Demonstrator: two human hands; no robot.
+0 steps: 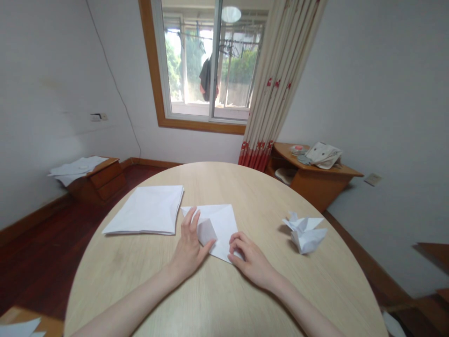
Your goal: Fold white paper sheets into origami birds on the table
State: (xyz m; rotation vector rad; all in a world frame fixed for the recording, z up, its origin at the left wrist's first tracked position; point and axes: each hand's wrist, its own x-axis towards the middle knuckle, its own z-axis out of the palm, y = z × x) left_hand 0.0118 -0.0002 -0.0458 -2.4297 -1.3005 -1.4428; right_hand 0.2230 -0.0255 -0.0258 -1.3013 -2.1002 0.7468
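Observation:
A white sheet of paper [224, 224] lies partly folded at the middle of the round table. One corner is turned in as a flap [207, 231] near its left side. My left hand [191, 241] rests on the left part of the paper, fingers stretched and thumb apart, its thumb tip by the lower end of the flap. At the lower right edge my right hand [247, 256] has its fingers curled toward the thumb, gripping the paper there. The exact pinch is partly hidden by the fingers.
A stack of white paper [145, 209] lies on the table's left side. Folded paper figures [303, 231] stand at the right. Beyond the round table [210, 309] are a low drawer cabinet [105, 178], a corner shelf [315, 187] with a cloth bag, a curtain [277, 79] and a window.

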